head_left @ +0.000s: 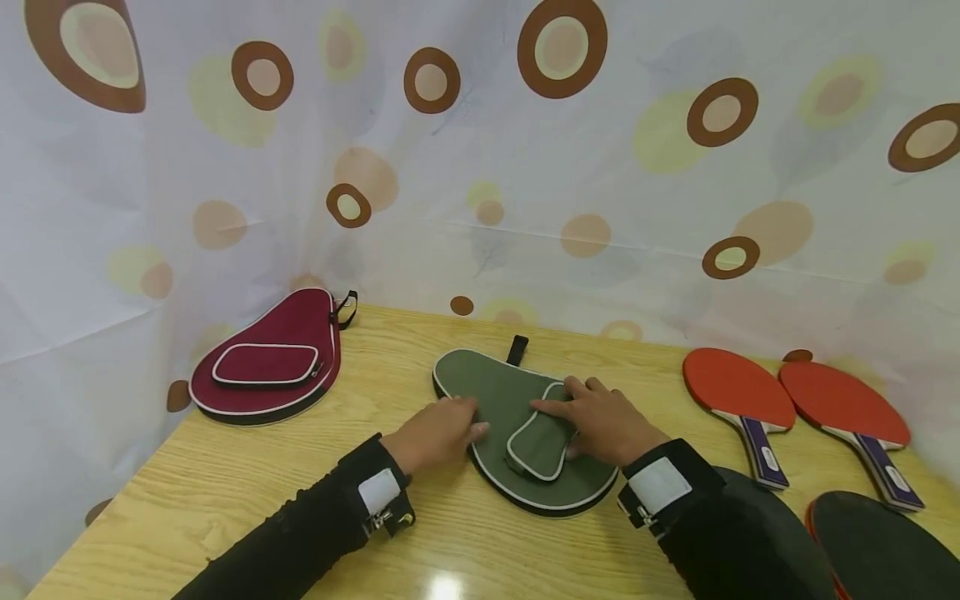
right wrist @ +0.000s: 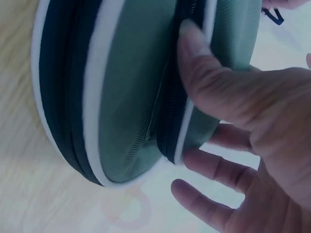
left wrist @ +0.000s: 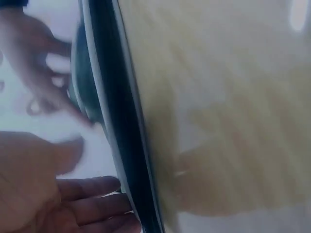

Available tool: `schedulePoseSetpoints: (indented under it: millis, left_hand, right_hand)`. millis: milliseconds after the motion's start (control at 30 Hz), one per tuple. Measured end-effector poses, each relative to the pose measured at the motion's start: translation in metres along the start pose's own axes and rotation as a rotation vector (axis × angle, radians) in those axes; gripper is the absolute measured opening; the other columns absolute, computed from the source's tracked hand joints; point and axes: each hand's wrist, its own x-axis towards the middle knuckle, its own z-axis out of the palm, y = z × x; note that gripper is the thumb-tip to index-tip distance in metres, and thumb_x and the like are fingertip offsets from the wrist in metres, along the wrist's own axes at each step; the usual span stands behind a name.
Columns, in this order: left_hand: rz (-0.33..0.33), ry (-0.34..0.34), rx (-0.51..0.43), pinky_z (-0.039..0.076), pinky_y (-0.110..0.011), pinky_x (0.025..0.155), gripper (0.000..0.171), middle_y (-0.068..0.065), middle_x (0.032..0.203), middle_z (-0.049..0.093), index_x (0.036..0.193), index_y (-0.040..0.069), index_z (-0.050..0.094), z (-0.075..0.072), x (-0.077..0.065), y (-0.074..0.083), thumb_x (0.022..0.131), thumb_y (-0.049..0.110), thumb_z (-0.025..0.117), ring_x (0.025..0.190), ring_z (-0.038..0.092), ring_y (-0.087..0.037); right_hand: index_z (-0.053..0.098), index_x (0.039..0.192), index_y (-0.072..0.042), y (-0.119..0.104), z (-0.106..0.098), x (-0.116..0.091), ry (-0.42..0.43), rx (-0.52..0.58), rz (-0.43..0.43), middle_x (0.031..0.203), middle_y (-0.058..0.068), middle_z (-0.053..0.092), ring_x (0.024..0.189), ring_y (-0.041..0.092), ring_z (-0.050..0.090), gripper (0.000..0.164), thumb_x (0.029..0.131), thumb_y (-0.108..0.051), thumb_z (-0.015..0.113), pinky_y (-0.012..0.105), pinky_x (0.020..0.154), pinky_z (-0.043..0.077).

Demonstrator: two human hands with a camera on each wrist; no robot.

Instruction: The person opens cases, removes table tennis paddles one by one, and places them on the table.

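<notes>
A green table tennis racket case (head_left: 491, 392) with white piping lies on the table, its small zipped pocket (head_left: 542, 440) facing up. My left hand (head_left: 438, 429) is at the case's left edge. In the left wrist view its straight fingers touch the dark side wall (left wrist: 121, 97), with the thumb held apart. My right hand (head_left: 609, 423) spans the pocket from the right. The right wrist view has the thumb (right wrist: 197, 53) pressed on the pocket's zipped side and the fingers around its end.
A dark red racket case (head_left: 281, 325) lies at the back left. On the right are two red-faced rackets (head_left: 735, 387) with purple handles, and black-faced rackets (head_left: 885, 542) nearer, partly behind my right sleeve. A patterned curtain (head_left: 480, 167) hangs behind the wooden table (head_left: 360, 517).
</notes>
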Motion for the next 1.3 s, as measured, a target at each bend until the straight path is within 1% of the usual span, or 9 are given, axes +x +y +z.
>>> schedulePoseSetpoints:
  millis: [67,133,233,300,433,600,900,1067,1300]
  left_hand:
    - [0.006,-0.036,-0.053,0.054,-0.044,0.088,0.045,-0.023,0.112,0.067,0.127,-0.009,0.056,0.002,-0.002,0.01,0.104,0.03,0.057,0.106,0.067,-0.035]
    - [0.011,-0.077,-0.099,0.052,-0.044,0.095,0.062,-0.026,0.126,0.063,0.138,-0.01,0.049,0.002,-0.005,0.019,0.102,0.039,0.059,0.117,0.064,-0.035]
    - [0.011,-0.126,-0.103,0.049,-0.042,0.101,0.078,-0.025,0.138,0.056,0.146,-0.009,0.041,0.002,-0.008,0.03,0.096,0.045,0.066,0.126,0.058,-0.033]
    - [0.008,-0.143,-0.08,0.048,-0.043,0.103,0.082,-0.025,0.142,0.052,0.147,-0.009,0.04,0.002,-0.011,0.034,0.093,0.045,0.071,0.13,0.055,-0.034]
    - [0.024,-0.124,-0.017,0.048,-0.044,0.103,0.082,-0.027,0.141,0.052,0.146,-0.009,0.042,0.004,-0.011,0.035,0.09,0.041,0.075,0.129,0.054,-0.037]
    - [0.062,-0.084,-0.014,0.05,-0.043,0.099,0.077,-0.027,0.134,0.054,0.142,-0.01,0.046,0.006,-0.006,0.027,0.089,0.036,0.078,0.121,0.058,-0.037]
    - [0.031,-0.151,-0.02,0.046,-0.044,0.104,0.076,-0.026,0.143,0.048,0.147,-0.008,0.042,0.002,0.002,0.016,0.089,0.024,0.079,0.128,0.054,-0.037]
    - [0.017,-0.159,-0.027,0.044,-0.044,0.107,0.075,-0.025,0.146,0.046,0.147,-0.007,0.042,-0.002,0.004,0.014,0.088,0.019,0.079,0.132,0.051,-0.038]
    - [0.004,-0.176,-0.03,0.043,-0.043,0.108,0.074,-0.024,0.149,0.044,0.148,-0.006,0.041,-0.002,0.005,0.013,0.089,0.019,0.078,0.134,0.05,-0.037]
  right_hand:
    - [0.065,0.138,-0.021,-0.004,0.002,0.002,0.008,0.028,0.01,0.114,0.015,0.055,0.09,0.032,0.055,0.069,0.073,-0.029,0.088,0.051,0.073,0.051]
    - [0.067,0.134,-0.017,-0.009,0.004,0.004,0.017,0.056,0.029,0.114,0.017,0.056,0.09,0.032,0.056,0.066,0.073,-0.031,0.087,0.051,0.075,0.051]
    - [0.07,0.129,-0.013,-0.015,0.006,0.006,0.026,0.08,0.068,0.112,0.02,0.057,0.092,0.035,0.058,0.063,0.072,-0.033,0.088,0.052,0.077,0.052]
    - [0.071,0.127,-0.011,-0.02,0.006,0.006,0.031,0.09,0.088,0.113,0.021,0.058,0.094,0.037,0.06,0.061,0.072,-0.034,0.088,0.053,0.078,0.053]
    - [0.07,0.126,-0.009,-0.027,0.007,0.006,0.042,0.115,0.12,0.109,0.022,0.057,0.094,0.039,0.061,0.06,0.074,-0.035,0.087,0.055,0.075,0.053]
    - [0.071,0.121,-0.007,-0.036,0.01,0.006,0.073,0.157,0.174,0.107,0.022,0.054,0.09,0.04,0.06,0.057,0.074,-0.035,0.087,0.053,0.071,0.052]
    - [0.073,0.102,-0.002,-0.055,0.013,0.007,0.156,0.098,0.248,0.091,0.019,0.052,0.074,0.038,0.062,0.053,0.071,-0.041,0.089,0.048,0.06,0.054]
    - [0.073,0.105,-0.001,-0.062,0.012,0.008,0.162,0.065,0.271,0.088,0.019,0.051,0.067,0.036,0.06,0.056,0.072,-0.044,0.088,0.046,0.056,0.054]
    - [0.072,0.106,-0.001,-0.064,0.012,0.008,0.153,0.064,0.283,0.088,0.019,0.05,0.066,0.035,0.06,0.057,0.072,-0.044,0.088,0.046,0.056,0.054]
